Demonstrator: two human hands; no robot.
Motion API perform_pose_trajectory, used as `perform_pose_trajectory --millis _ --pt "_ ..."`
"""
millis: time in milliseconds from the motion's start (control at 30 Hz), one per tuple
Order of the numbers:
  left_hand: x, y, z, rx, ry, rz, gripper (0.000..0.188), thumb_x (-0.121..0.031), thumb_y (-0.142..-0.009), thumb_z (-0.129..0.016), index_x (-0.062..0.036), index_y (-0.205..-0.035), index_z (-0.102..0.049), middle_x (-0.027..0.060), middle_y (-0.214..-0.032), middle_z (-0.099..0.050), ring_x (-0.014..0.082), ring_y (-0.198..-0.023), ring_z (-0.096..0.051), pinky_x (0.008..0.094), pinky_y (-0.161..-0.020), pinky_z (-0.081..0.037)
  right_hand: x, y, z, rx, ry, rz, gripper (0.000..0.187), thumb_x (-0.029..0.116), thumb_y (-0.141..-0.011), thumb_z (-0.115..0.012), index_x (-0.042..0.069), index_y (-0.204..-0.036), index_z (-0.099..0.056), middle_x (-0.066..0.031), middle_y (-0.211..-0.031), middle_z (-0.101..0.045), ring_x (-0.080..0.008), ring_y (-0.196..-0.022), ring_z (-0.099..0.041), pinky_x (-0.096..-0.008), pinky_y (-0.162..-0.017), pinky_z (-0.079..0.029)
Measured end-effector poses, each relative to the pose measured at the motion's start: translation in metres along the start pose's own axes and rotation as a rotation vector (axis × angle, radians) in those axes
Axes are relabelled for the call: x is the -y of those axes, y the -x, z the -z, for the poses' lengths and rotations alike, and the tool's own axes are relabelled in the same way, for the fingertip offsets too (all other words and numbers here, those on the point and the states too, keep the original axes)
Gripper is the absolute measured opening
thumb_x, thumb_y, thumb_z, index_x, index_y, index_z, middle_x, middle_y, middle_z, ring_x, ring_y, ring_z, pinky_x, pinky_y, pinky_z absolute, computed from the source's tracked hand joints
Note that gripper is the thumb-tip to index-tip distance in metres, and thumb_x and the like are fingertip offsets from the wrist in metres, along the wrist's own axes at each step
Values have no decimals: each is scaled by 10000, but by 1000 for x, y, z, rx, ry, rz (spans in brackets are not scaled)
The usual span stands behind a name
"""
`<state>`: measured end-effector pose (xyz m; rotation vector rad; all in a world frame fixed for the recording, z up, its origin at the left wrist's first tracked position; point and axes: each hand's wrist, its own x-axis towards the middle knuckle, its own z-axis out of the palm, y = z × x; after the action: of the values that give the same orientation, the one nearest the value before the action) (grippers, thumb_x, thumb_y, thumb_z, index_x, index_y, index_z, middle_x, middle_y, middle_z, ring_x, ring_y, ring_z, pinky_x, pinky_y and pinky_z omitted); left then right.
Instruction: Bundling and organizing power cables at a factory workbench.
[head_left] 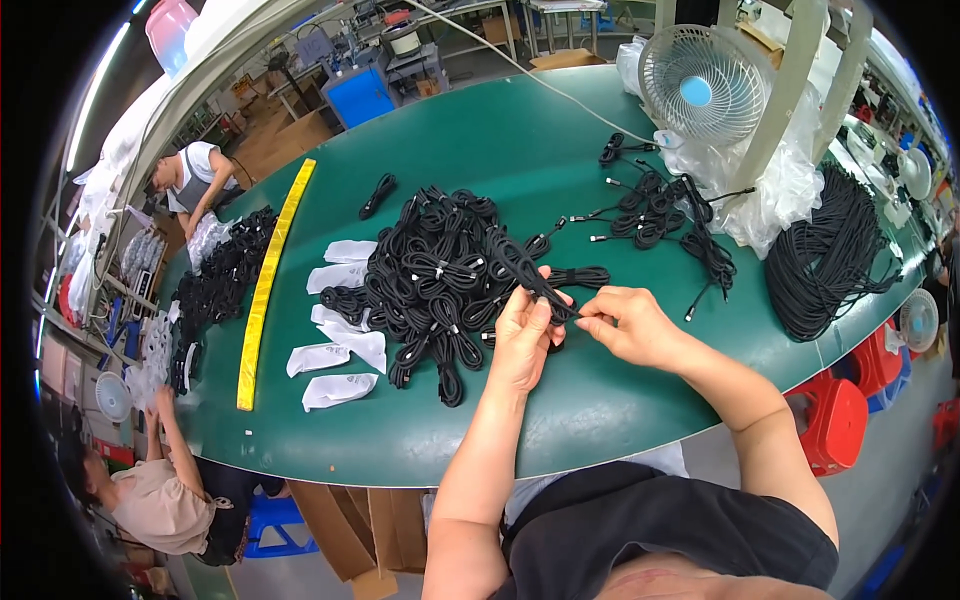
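Both hands work at the near edge of the green table (560, 140). Beyond them lies the large pile of bundled black cables (440, 270), flat white bags (340, 355) just left of it. Left hand (522, 335) and right hand (630, 325) pinch one cable bundle (560, 305) between them; judging by the pile, most remains.

Your left hand (522, 335) covers the middle of the black cable bundle (560, 300) you hold, so you cannot tell how its loops sit under the palm. Your right hand's fingertips (585, 318) hide whatever they pinch. Your elbows and torso are cut off by the lower edge. The cable connectors (690, 316) are too small to identify.
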<state>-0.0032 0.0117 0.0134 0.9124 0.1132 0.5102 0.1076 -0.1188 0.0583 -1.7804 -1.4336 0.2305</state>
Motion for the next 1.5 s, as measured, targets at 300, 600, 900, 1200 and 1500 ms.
perform_pose_trajectory --millis 300,600,900,1200,1500 --pt "7 0 -1 -31 -44 -7 417 -197 -904 -526 -68 -1282 -405 33 -940 -562 78 -685 -518 203 -591 -424 11 -5 -3 -94 212 47 106 108 -723 -623 15 -720 -572 -107 -714 -584 -285 -667 -592 -396 -592 -467" --pt "10 3 -5 55 -95 105 438 -238 -901 -529 -72 -1287 -403 34 -906 -563 113 -729 -546 220 -609 -438 2 -4 -6 -50 -41 -120 101 50 -706 -653 -3 -753 -582 -89 -660 -555 -229 -582 -562 -327 -564 -466" --pt "0 5 2 57 -146 166 382 -92 -839 -602 -37 -1207 -517 38 -920 -517 124 -771 -551 242 -638 -468 18 -22 35 -355 413 462 359 219 -754 -644 33 -1051 -567 -126 -1020 -582 -281 -1023 -510 -448 -904 -336" --pt "-4 -3 1 8 73 -176 430 -35 -794 -638 -34 -1188 -465 52 -1017 -534 99 -761 -526 236 -626 -440 -13 -20 23 160 53 122 407 314 -771 -652 26 -1048 -575 -121 -848 -528 -284 -729 -567 -380 -633 -462" --pt "2 -5 17 -41 167 -62 254 -148 -854 -598 -11 -1064 -559 20 -863 -576 79 -683 -509 215 -589 -406 -9 -19 16 36 96 233 233 142 -754 -663 7 -923 -578 -121 -799 -528 -298 -709 -560 -366 -601 -465"
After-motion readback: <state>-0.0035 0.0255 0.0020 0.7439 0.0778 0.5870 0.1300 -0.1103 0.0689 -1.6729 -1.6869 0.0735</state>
